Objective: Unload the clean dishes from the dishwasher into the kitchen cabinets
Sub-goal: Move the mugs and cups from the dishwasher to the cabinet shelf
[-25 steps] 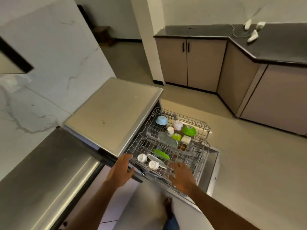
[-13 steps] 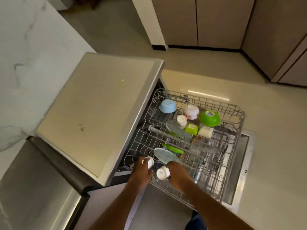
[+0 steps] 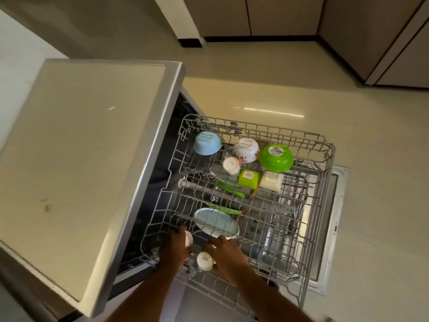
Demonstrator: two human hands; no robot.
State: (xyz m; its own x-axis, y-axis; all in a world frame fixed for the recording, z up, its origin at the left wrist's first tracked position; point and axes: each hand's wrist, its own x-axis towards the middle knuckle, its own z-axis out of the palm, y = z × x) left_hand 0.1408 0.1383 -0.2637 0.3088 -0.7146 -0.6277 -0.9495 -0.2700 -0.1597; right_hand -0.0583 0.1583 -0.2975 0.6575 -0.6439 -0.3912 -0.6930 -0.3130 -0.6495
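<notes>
The dishwasher's upper wire rack [image 3: 320, 205] is pulled out in front of me. My left hand [image 3: 174, 248] grips a white cup [image 3: 189, 238] at the rack's near left corner. My right hand [image 3: 226, 253] reaches over the rack beside a second white cup [image 3: 204, 260], fingers touching it; the grip is unclear. A pale blue plate [image 3: 216, 221] stands just beyond both hands. Farther back sit a blue bowl [image 3: 207, 143], a white floral bowl [image 3: 246, 149], a green bowl [image 3: 276, 158], a small white cup [image 3: 231, 165], a green square container [image 3: 248, 178] and a white square container [image 3: 271, 181].
The dishwasher's beige top [image 3: 76, 159] lies to the left. Its open door [image 3: 334, 219] juts out under the rack on the right. Closed brown base cabinets [image 3: 267, 15] line the far wall and right side across a beige floor [image 3: 383, 159].
My view has tilted down and closer to the rack. Both hands went from the rack's front edge to the two white cups; the left one now holds a cup.
</notes>
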